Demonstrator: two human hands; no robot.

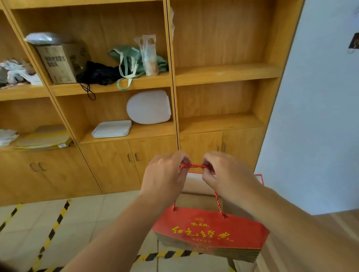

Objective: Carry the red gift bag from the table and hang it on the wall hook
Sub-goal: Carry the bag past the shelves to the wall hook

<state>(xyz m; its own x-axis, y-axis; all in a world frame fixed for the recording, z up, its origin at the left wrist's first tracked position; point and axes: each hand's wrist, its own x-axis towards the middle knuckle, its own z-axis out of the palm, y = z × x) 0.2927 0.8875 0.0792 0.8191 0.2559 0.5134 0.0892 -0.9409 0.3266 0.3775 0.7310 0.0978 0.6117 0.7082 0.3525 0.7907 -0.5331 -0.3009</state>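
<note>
The red gift bag [211, 231] with yellow lettering hangs in the air in front of me, low and right of centre. Its red rope handles [193, 166] are stretched between my two hands. My left hand [166, 175] pinches the left end of the rope and my right hand [221, 171] pinches the right end, both at cabinet-door height. The wall hook [356, 42], a dark square plate with a light hook, sits high on the white wall at the far right, well above and right of the bag.
A wooden shelf unit [172, 78] fills the wall ahead, holding a cardboard box [58, 63], bags and a white tray [112, 129]. The wooden table [333, 242] edge is at lower right. Yellow-black tape [53, 229] marks the tiled floor.
</note>
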